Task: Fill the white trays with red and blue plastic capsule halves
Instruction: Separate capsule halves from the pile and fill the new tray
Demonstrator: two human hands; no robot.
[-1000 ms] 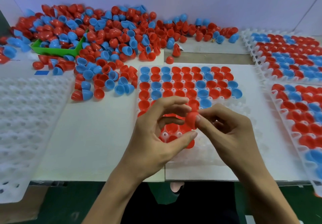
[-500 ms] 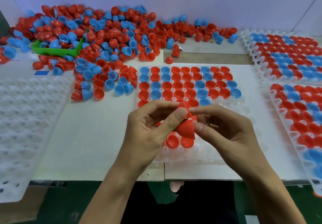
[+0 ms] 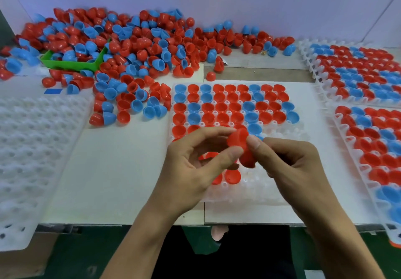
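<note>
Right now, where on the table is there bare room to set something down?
Bare white board lies between the empty tray on the left and the centre tray. A narrower strip separates the centre tray from the filled trays on the right. The loose pile crowds the back.

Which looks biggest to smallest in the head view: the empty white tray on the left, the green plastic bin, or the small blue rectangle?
1. Empty white tray, though nearness inflates it.
2. Green plastic bin, partly buried.
3. Small blue rectangle.
</note>
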